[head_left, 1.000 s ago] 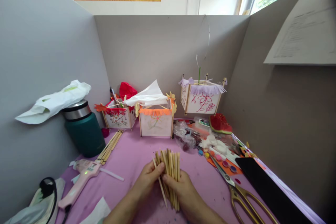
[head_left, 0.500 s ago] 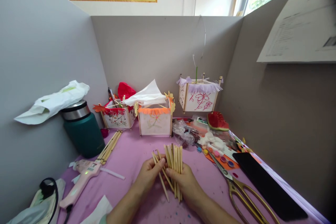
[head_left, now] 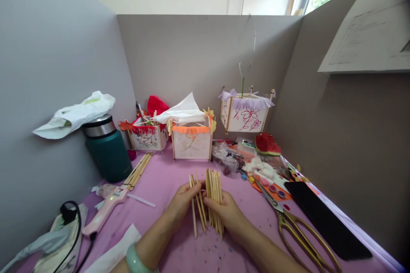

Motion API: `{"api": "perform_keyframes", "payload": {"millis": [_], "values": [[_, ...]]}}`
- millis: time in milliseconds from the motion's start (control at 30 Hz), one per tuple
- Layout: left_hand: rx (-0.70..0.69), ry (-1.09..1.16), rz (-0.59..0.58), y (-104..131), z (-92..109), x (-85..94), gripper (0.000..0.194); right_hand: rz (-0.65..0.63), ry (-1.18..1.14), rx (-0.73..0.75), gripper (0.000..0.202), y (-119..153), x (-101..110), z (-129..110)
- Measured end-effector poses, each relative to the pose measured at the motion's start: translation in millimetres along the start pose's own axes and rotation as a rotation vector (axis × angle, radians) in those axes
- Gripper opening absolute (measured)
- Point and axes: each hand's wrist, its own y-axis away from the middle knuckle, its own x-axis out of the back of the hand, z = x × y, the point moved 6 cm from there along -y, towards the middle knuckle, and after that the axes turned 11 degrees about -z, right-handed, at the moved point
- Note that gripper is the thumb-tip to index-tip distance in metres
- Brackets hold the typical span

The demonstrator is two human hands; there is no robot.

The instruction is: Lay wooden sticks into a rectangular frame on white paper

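Note:
Near the front centre, above the purple tabletop [head_left: 173,239], my left hand [head_left: 183,198] pinches a few thin wooden sticks [head_left: 193,213] between thumb and fingers. Close beside it on the right, my right hand [head_left: 226,211] is closed around a bundle of several similar sticks [head_left: 214,185], held roughly upright with their tops fanned slightly. The fingertips of both hands nearly meet between the two groups. A pale green bangle [head_left: 136,259] circles my left wrist.
Left: pink glue gun [head_left: 107,211], more sticks [head_left: 137,172], green bottle [head_left: 109,153], power strip [head_left: 60,239]. Behind: orange-fringed lantern [head_left: 192,143], red-trimmed lantern [head_left: 147,138], hanging purple-fringed lantern [head_left: 246,113]. Right: gold-handled scissors [head_left: 288,222], black slab [head_left: 323,217], paint pots [head_left: 272,189], crumpled plastic [head_left: 226,158].
The sticks in my left hand have turned more upright and their group stands a little apart from the right bundle. The view has shifted slightly, showing more of the left forearm and the bangle.

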Motion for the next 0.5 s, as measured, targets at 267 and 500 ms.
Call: {"api": "perform_keyframes", "payload": {"millis": [267, 500], "values": [[-0.166, -0.142, -0.010, 4.1, 20.3, 6.2, 0.031, 0.273, 0.352, 0.151, 0.039, -3.4, 35.9, -4.5], [-0.044, -0.338, 0.052, -0.6, 2.9, 6.5, 0.035, 0.326, 0.729, 0.001, 0.029, -5.4, 43.5, -4.3]]}}
